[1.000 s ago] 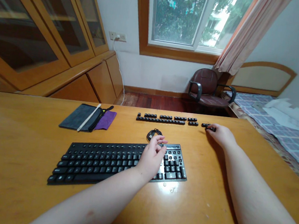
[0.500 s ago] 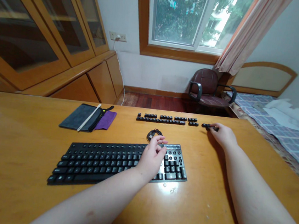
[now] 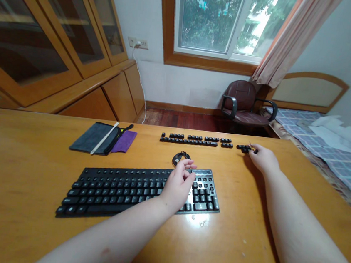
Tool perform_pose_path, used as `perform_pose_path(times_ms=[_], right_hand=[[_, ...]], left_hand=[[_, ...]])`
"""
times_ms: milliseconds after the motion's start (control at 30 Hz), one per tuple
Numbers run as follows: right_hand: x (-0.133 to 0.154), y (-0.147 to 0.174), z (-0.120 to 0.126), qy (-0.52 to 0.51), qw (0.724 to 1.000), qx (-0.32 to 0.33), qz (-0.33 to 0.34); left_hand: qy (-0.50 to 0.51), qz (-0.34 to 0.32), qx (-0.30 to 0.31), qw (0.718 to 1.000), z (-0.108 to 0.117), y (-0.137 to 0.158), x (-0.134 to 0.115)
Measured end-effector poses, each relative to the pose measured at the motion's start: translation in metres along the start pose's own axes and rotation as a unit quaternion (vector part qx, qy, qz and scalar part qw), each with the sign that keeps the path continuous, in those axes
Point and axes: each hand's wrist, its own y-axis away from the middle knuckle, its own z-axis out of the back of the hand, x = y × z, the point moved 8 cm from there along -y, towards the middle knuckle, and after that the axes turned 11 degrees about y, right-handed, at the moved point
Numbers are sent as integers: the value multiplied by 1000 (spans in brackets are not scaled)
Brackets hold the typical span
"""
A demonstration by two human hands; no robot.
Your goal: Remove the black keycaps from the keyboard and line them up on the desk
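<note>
pink curtain (image 3: 293, 43) at the window (image 3: 208, 26) — maroon chair (image 3: 241, 95) beside the bed (image 3: 326, 158)

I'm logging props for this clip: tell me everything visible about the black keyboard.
The black keyboard looks plastic, with glare near its right end. It lies keys up on the wooden desk, its left end nearer the wearer. Keycaps remain on the nearer main rows where visible, but its two far rows lack them. The left hand covers some keys beside the number pad; contact is unclear.
</note>
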Motion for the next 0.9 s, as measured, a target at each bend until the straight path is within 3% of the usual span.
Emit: perform_pose_path(times_ms=[667, 900], right_hand=[[0, -5, -11, -10, 999, 5, 40], [-15, -5, -4, -2, 1000, -10, -12]], left_hand=[[-1, -2, 2, 1000, 0, 0, -2], [-8, -1, 11, 1000, -1, 0, 1]])
